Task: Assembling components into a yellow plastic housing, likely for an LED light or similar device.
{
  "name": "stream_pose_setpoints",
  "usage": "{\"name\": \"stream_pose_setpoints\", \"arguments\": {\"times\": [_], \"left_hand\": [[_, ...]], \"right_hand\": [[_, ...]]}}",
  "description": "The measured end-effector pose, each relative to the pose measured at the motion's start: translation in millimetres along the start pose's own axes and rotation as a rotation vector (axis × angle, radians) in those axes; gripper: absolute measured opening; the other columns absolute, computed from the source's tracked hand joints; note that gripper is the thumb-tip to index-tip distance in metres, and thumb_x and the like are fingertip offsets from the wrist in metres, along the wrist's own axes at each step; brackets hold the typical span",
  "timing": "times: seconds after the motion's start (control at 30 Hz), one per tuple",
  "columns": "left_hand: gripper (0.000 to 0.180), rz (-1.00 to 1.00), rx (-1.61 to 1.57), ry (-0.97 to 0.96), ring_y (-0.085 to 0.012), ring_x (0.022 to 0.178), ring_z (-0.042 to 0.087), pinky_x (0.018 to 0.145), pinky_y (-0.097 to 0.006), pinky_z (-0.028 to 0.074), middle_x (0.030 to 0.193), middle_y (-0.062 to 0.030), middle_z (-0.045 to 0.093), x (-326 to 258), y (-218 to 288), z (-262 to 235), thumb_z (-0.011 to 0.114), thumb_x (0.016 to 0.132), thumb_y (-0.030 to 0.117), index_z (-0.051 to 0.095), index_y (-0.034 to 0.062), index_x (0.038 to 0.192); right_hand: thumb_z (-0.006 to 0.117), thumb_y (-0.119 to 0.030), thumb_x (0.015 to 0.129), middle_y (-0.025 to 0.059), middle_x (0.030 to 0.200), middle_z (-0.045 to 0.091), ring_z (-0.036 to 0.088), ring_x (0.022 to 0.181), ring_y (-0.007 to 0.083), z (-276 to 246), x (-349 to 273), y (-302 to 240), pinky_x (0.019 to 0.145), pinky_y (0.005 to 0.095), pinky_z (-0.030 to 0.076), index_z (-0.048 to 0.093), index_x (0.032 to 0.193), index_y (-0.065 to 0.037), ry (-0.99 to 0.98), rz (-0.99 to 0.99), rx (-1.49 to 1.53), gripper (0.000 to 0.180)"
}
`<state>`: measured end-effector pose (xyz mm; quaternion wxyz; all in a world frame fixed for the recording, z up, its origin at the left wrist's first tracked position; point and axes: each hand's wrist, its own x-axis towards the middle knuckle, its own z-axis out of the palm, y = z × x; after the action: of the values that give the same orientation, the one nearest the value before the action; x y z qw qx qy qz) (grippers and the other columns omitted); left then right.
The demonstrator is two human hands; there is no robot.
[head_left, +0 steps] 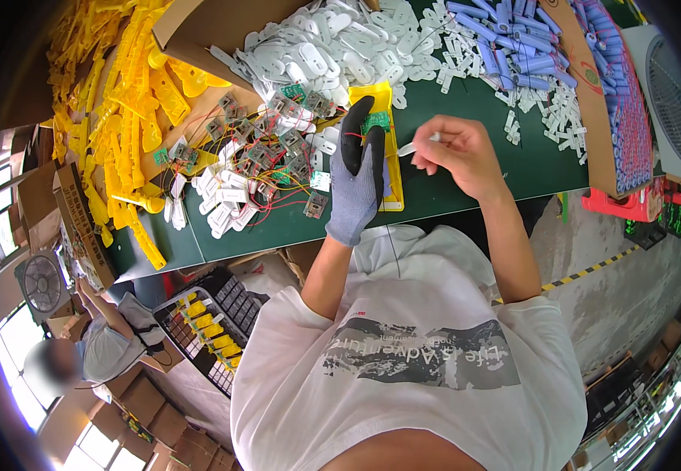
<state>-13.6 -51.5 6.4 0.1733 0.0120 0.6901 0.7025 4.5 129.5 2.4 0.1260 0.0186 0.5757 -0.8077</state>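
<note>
In its grey glove with black fingertips, my left hand [358, 177] grips a long yellow plastic housing [393, 195] at the table's near side. A small green circuit board [377, 121] lies at the housing's upper part, beside the gloved thumb and fingers. A pale blue-violet piece shows inside the housing, partly hidden by the glove. Just right of the housing, my bare right hand [466, 157] is closed in a pinch on a small white plastic piece [407, 149], whose tip reaches the housing's right edge; its exact kind is unclear.
Wired modules [266, 153] and white blocks [227, 196] lie left of my hands. Yellow housings [128, 102] fill the far left. White oval plates [333, 47], blue cylindrical cells [525, 43] and a fan [678, 102] are beyond. A co-worker [113, 337] sits at the lower left, near a black crate [238, 302].
</note>
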Motion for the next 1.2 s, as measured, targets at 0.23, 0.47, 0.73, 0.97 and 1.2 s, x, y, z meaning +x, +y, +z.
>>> {"name": "stream_pose_setpoints", "arguments": {"times": [0.23, 0.47, 0.73, 0.97, 1.2], "left_hand": [[0.038, 0.154, 0.044, 0.074, -0.0148, 0.095, 0.055, 0.085, -0.029, 0.044, 0.111, -0.0117, 0.059, 1, -15, 5, 0.051, 0.094, 0.008, 0.048, 0.0016, 0.131], [0.038, 0.200, 0.081, 0.065, -0.0155, 0.106, 0.055, 0.094, -0.029, 0.042, 0.118, -0.0141, 0.059, 1, -11, 6, 0.052, 0.092, 0.003, 0.049, -0.0025, 0.129], [0.034, 0.144, 0.121, 0.127, -0.0201, 0.090, 0.062, 0.082, -0.033, 0.048, 0.102, -0.0152, 0.064, 2, -17, 9, 0.056, 0.087, 0.002, 0.054, 0.0012, 0.121], [0.027, 0.274, 0.161, 0.169, -0.0204, 0.081, 0.061, 0.075, -0.033, 0.049, 0.093, -0.0140, 0.063, 0, -21, 11, 0.056, 0.086, 0.003, 0.056, 0.0012, 0.113], [0.023, 0.360, 0.233, 0.150, -0.0199, 0.076, 0.059, 0.069, -0.031, 0.048, 0.090, -0.0126, 0.061, 2, -20, 10, 0.056, 0.086, 0.005, 0.056, 0.0010, 0.108]], "right_hand": [[0.065, -0.017, 0.091, 0.0001, 0.068, 0.059, 0.056, 0.061, 0.0047, 8, 11, 0, 0.056, 0.0204, 0.043, 0.062, 0.086, -0.003, 0.022, 0.034, -0.244, 0.015], [0.066, -0.020, 0.091, -0.0031, 0.068, 0.055, 0.051, 0.062, 0.0035, 7, 14, 8, 0.058, 0.0200, 0.042, 0.060, 0.087, -0.002, -0.014, -0.014, -0.199, 0.019], [0.066, -0.006, 0.089, -0.0014, 0.074, 0.057, 0.055, 0.070, 0.0030, 29, 4, 25, 0.064, 0.0188, 0.044, 0.055, 0.107, 0.000, 0.196, -0.082, -0.024, 0.023], [0.065, 0.000, 0.088, 0.0071, 0.097, 0.061, 0.061, 0.087, 0.0089, 35, -1, 35, 0.077, 0.0207, 0.050, 0.054, 0.122, 0.004, 0.243, -0.087, 0.089, 0.036], [0.060, 0.008, 0.088, 0.0135, 0.126, 0.057, 0.060, 0.106, 0.0141, 39, -5, 40, 0.091, 0.0241, 0.050, 0.057, 0.126, 0.000, 0.256, -0.260, -0.045, 0.039]]}}
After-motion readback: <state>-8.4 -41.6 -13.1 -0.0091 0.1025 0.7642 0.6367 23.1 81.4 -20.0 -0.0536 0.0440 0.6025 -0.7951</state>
